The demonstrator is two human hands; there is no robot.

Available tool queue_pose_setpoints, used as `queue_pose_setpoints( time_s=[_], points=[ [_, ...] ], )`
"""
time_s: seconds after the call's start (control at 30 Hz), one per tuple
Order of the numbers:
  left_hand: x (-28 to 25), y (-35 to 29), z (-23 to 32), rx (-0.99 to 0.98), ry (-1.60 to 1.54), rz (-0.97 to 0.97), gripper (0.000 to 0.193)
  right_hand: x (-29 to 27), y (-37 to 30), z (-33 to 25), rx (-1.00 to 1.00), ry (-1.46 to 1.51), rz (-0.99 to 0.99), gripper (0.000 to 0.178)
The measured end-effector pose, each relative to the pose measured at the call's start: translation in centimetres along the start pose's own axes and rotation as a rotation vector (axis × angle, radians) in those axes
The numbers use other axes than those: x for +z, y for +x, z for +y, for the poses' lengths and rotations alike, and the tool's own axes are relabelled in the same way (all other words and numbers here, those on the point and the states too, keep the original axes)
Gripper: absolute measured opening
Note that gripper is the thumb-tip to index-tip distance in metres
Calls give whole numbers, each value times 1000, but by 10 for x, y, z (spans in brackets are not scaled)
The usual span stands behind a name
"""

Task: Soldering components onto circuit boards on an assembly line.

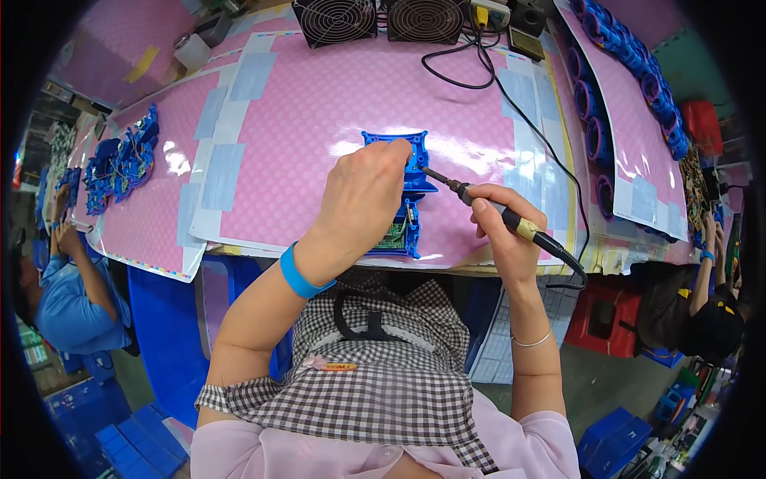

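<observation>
My right hand [507,227] grips a soldering iron [511,217] by its dark handle with a yellow band. The iron's tip points left, at the inside of a blue plastic housing [420,140] on the pink mat. My left hand [363,195], with a blue band on its wrist, is closed over the housing's left side. Its fingertips are pinched near the iron's tip; what they hold, if anything, is hidden. Nearer to me lies a second blue housing part [412,239] with a green circuit board [393,236] in it, partly covered by my left hand.
Two black fans [337,20] stand at the far edge of the pink-covered bench [279,160]. The iron's black cord [550,152] loops along the right. Blue assemblies [120,164] lie at left; more blue round parts [592,120] line a rack at right. Co-workers sit at both sides.
</observation>
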State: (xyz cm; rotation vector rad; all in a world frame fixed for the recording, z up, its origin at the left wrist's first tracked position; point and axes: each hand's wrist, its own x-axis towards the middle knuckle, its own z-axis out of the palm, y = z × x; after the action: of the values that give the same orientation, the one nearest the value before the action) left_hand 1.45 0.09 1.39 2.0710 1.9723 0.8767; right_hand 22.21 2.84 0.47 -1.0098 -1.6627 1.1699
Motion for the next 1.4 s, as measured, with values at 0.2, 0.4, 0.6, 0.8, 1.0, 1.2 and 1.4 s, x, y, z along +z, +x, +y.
queue_pose_setpoints(
  time_s=[0.2,0.4,0.6,0.8,1.0,1.2,1.4],
  points=[
    [4,5,1,-19,-10,6,12,1,2,2,-14,8,-25,15],
    [9,8,-1,0,-51,22,12,1,3,3,-18,16,-35,15],
    [-21,-3,-10,4,-142,202,12,-1,1,1,-53,-15,-33,14],
    [-16,-17,-27,-473,-387,96,16,-1,2,2,-27,109,78,15],
    [-8,-14,-27,-498,-494,62,13,5,1,11,-77,11,41,16],
    [-1,-16,-9,-402,-643,214,11,5,3,9,-88,17,30,16],
    [-6,-14,-6,-300,-520,251,10,2,0,11,-64,27,73,16]
  ],
)
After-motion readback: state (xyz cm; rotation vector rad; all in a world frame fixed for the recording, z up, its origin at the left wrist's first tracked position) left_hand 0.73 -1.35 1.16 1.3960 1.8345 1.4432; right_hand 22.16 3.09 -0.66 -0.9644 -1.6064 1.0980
